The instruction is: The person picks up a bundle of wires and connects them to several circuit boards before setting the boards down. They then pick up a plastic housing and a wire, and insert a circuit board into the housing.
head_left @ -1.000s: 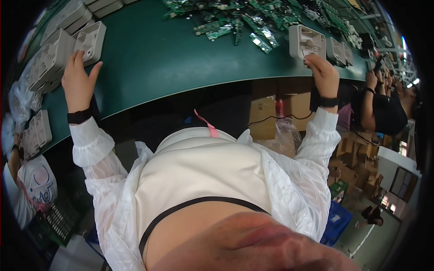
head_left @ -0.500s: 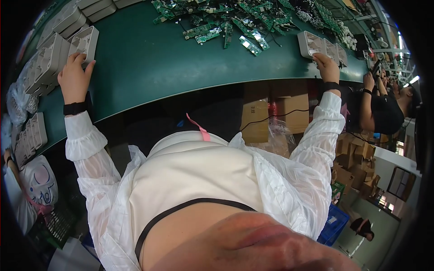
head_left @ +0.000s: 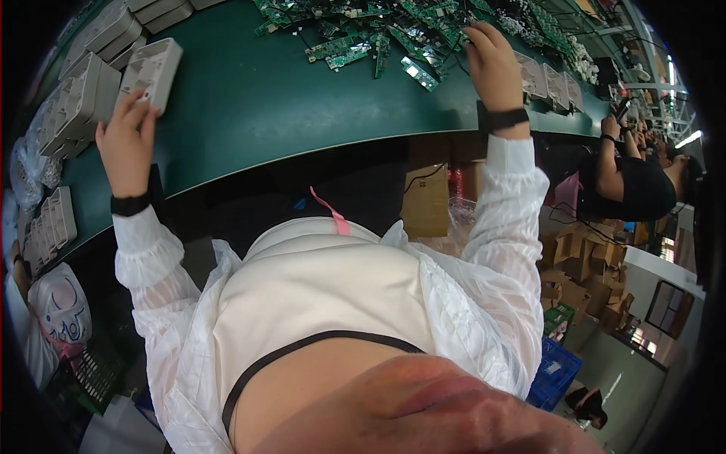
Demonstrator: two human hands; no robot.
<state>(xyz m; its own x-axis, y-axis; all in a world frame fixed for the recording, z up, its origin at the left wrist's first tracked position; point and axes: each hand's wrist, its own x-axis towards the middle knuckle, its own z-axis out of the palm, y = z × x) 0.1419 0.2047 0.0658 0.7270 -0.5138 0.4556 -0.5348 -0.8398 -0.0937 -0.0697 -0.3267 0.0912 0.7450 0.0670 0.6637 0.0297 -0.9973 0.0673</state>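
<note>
At the left, my left hand is closed on the near end of a white plastic housing with open compartments, its fingers overlapping the edge. The housing is tilted beside a stack of similar housings. My right hand reaches over the right edge of a heap of green circuit boards. Its bent fingers are slightly apart, close to the boards, and nothing shows held in them. Just right of that hand stand more white housings in a row, partly hidden behind it.
A green work table curves across in front of me. White parts lie beyond the right-hand housings. Another white housing sits at the far left, below a clear plastic bag. A co-worker is at the right. Cardboard boxes stand under the table.
My right hand has left the right-hand housings and moved left and away from me to the circuit boards. My left hand has shifted nearer, and the housing it holds has tilted rightward.
</note>
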